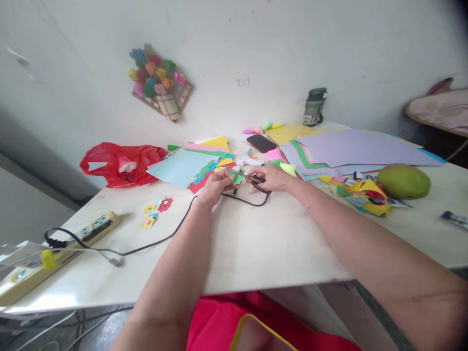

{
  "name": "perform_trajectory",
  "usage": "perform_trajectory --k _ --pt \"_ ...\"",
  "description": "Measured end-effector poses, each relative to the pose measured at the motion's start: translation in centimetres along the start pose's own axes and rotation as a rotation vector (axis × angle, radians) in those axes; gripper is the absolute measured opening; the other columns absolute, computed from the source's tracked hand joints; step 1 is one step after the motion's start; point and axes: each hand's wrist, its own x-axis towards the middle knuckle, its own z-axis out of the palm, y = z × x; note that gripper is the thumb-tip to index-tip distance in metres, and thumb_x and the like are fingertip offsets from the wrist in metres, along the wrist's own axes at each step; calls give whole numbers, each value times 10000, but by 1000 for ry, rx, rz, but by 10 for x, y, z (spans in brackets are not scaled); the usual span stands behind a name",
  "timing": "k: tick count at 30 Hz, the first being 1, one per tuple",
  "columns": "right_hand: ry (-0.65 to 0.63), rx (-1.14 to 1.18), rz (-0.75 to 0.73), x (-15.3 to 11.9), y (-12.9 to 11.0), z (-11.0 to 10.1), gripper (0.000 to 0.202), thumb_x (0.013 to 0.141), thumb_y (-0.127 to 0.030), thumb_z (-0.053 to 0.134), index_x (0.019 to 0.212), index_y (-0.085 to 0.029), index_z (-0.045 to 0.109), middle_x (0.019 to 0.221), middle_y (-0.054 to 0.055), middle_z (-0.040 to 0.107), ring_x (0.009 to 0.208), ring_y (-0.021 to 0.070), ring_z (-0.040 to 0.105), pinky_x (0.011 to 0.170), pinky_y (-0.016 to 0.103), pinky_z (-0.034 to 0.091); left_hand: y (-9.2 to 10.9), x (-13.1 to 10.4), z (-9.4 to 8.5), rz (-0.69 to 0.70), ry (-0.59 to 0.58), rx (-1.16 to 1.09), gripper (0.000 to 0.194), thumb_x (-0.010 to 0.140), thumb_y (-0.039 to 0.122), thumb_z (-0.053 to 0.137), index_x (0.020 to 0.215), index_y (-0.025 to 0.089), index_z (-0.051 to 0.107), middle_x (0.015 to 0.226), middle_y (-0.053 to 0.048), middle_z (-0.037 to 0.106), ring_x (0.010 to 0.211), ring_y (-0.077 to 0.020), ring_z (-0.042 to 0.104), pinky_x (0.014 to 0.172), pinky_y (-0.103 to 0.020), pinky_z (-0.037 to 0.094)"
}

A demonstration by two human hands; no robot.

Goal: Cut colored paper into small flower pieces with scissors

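Observation:
My left hand (218,186) pinches a small piece of green paper (238,178) above the middle of the table. My right hand (272,179) is wrapped round the handles of a pair of scissors (257,179). Their blades point left and lie at the green piece, by my left fingertips. Just behind my hands lie a white glue gun (250,161) and scraps of coloured paper. A few small paper flowers (165,204), yellow, red and blue, rest on the table to the left.
A black cord (166,237) runs from the power strip (98,229) to beneath my hands. Paper sheets (361,151), a green fruit (403,181) and cut scraps (369,195) lie right. A red plastic bag (109,161), phone (261,143) and bottle (315,107) stand further back.

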Motion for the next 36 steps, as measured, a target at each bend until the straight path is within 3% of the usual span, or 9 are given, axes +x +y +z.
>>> perform_trajectory --k 8,15,28,36 --pt "-79 264 12 3 6 3 478 581 -435 768 944 -151 642 559 -82 440 541 79 379 538 234 292 0 0 1 -9 -6 -33 345 603 352 840 710 133 596 750 1 670 667 -115 659 766 -290 563" --pt "-221 603 155 4 7 4 485 566 -363 792 958 -146 607 617 -68 522 469 46 396 459 214 314 -2 0 0 -24 -26 -49 284 641 320 814 725 131 620 746 -14 680 680 -129 665 760 -302 561" --pt "-254 591 145 2 12 2 456 646 -371 784 1011 -140 639 551 -65 505 411 36 380 410 194 292 1 -1 2 -55 -10 -33 285 622 303 810 717 134 601 705 -14 674 619 -128 651 666 -272 554" --pt "-280 614 159 1 9 1 335 704 -269 736 988 -126 630 582 -48 548 401 29 386 391 182 299 3 -1 2 -52 -35 -10 281 646 308 796 730 122 603 680 -24 661 593 -113 631 613 -233 526"
